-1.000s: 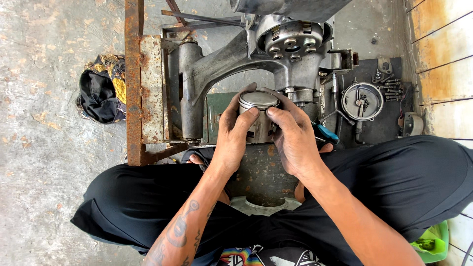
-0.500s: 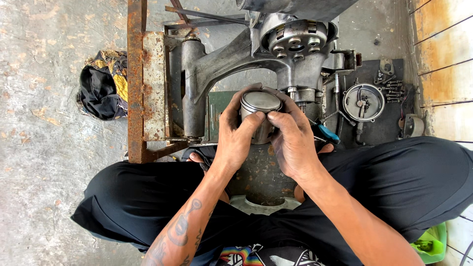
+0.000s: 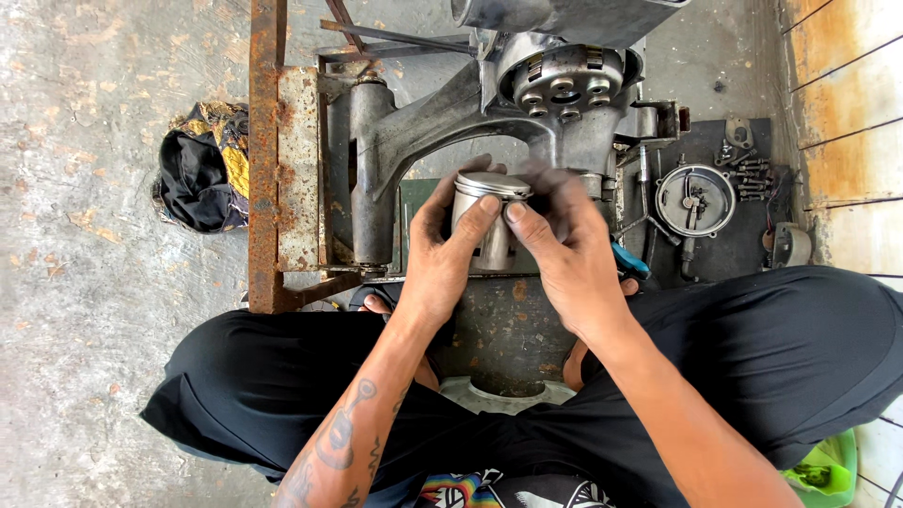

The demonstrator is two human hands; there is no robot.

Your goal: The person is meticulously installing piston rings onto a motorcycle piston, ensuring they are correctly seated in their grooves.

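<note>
The person sits cross-legged and grasps a metal piston (image 3: 489, 226) between left hand (image 3: 442, 254) and right hand (image 3: 564, 254), thumbs pressed on its side, just before the engine casing (image 3: 564, 94); apparently inspection, calling for a steady grip.

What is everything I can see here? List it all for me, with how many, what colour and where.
piston: one, silver metal, held between both hands at centre
engine casing: one, grey metal, on the floor ahead of the hands
rusty frame: one, brown-orange, left of the casing
rag bundle: one, black and yellow, on the concrete floor at left
round metal plate: one, silver, on a dark mat at right
small loose parts: several, dark metal, on the mat by the plate
green tub: one, lower right corner
trousers: black, on crossed legs
left hand: holds the piston
right hand: holds the piston
</note>
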